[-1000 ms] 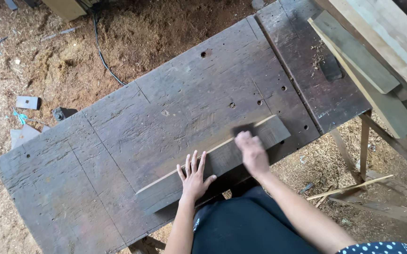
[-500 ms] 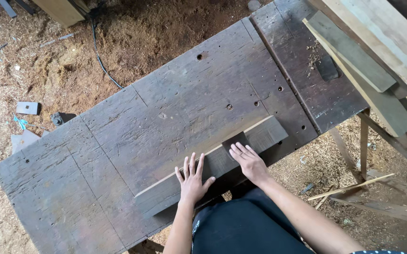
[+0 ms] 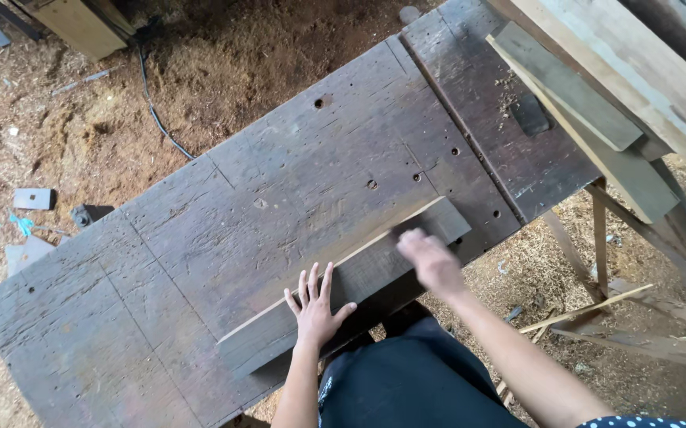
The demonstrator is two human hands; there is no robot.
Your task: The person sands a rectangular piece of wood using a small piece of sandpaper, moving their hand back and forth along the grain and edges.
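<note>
- Left hand lies flat on the grey wooden plank, fingers spread wide and released, pressing down rather than gripping.
- Right hand is on the same plank nearer its right end, blurred; whether its fingers are clenched or loose, I cannot tell.
- The plank lies diagonally along the near edge of the desk, its low left end close to the desk's front lip, its right end by a row of small drilled holes.
- The desk is dark, weathered board, running from lower left up to upper right; a seam splits off a separate end panel at the right.
- Plenty of bare desk surface beyond the plank, toward the far edge and out to the left corner.
- At upper right, pale timber lengths lean across the desk's end, crowding that corner.
- Past the far edge the floor is thick with sawdust; a black cable trails through it.
- At far left on the floor lie a small grey block and scraps.
- Under the right end, thin wooden legs and sticks cross the floor.
</note>
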